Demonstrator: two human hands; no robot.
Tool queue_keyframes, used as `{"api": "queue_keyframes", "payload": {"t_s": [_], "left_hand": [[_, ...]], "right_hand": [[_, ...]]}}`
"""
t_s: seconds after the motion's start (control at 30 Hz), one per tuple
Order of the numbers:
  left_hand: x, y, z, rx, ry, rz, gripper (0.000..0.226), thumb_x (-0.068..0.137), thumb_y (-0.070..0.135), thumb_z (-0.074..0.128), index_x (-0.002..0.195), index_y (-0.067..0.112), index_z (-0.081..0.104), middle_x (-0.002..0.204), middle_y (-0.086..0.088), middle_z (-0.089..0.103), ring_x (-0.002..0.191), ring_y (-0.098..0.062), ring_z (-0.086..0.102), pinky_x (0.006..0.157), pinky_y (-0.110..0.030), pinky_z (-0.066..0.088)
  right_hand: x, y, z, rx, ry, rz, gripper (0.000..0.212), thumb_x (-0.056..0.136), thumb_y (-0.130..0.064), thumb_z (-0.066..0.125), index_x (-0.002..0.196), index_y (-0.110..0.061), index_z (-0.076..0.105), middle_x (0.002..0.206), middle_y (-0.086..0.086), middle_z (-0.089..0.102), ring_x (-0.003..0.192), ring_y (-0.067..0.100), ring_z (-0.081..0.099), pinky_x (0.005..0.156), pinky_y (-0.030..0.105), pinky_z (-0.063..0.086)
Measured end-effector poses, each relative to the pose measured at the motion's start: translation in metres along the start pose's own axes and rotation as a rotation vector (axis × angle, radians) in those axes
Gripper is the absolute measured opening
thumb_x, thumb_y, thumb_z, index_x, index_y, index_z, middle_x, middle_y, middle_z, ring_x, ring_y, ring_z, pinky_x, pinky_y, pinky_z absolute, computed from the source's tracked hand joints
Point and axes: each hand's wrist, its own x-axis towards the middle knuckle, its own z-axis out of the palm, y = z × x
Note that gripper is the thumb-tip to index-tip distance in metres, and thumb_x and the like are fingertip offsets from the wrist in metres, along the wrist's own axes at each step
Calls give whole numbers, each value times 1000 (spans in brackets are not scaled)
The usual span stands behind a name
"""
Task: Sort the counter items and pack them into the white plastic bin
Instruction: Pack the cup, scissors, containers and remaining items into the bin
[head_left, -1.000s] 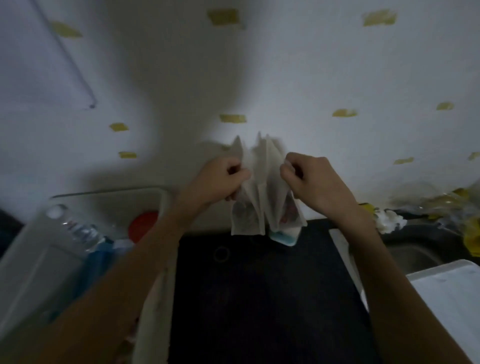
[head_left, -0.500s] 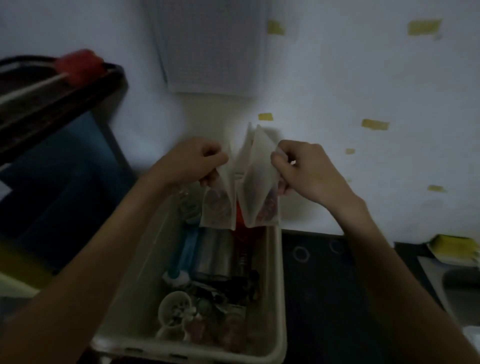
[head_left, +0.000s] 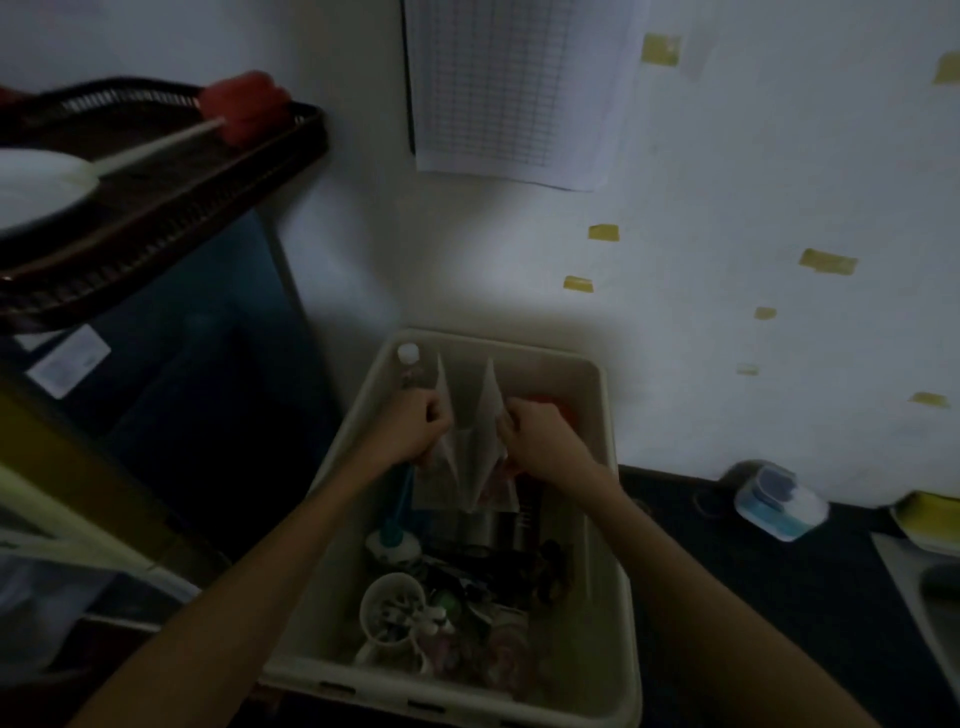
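Packets (head_left: 470, 457): pale, translucent, fanned upright.

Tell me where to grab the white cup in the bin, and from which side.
Take the white cup by its rim from straight above: it stands upright with the mouth open upward, and the white bin wall and clutter crowd its sides.

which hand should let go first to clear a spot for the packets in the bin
Probably the right hand. Both hands pinch the paper packets over the white bin, but the left hand is boxed in by the bottle and blue brush; the right has open space beside it.
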Motion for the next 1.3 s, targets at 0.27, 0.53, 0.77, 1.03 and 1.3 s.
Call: {"api": "queue_keyframes", "payload": {"t_s": [0.27, 0.53, 0.77, 1.03, 1.3], "left_hand": [[10, -30, 48, 25, 66, 2, 18, 93, 21, 53, 79, 11, 57, 78, -13, 65, 72, -27, 62, 71, -39, 53], [2, -34, 67, 60, -46, -11, 21, 93, 27, 56, 102, 9, 61, 97, -12, 68, 87, -28, 66, 76, -40, 54], [1, -58, 61, 13, -42, -18, 22, 92, 32, 57, 104, 14, 64, 95, -5, 70, 83, -21, 66, 74, -41, 55], [8, -56, 72, -29, 70, 13, 20, 96, 32, 50, 103, 16, 61, 95, -10, 69, 82, -24, 66, 75, -46, 55], [24, -39, 73, -24, 62, 64, 16, 98, 19, 48, 104, 10, 60, 98, -12, 66, 86, -28, 63, 76, -44, 52]], "right_hand": [[9, 8, 53, -93, -21, 64, 28, 100, -19, 42, 120, -3, 53, 111, 24, 59, 102, 39, 59, 80, 38, 44], [11, 15, 73, -81, -148, 81, 30, 97, -26, 47, 105, 1, 56, 110, 27, 61, 99, 41, 62, 77, 40, 46], [5, 18, 77, -113, -108, 49, 32, 97, -27, 47, 111, 1, 54, 114, 27, 58, 103, 41, 58, 82, 41, 45], [0, 23, 75, -85, -109, 90, 28, 93, -34, 53, 96, -7, 59, 107, 20, 63, 97, 37, 63, 78, 39, 48], [4, 25, 78, -75, -71, 52, 28, 97, -25, 47, 113, -2, 53, 121, 20, 50, 105, 39, 55, 88, 40, 43]]}}
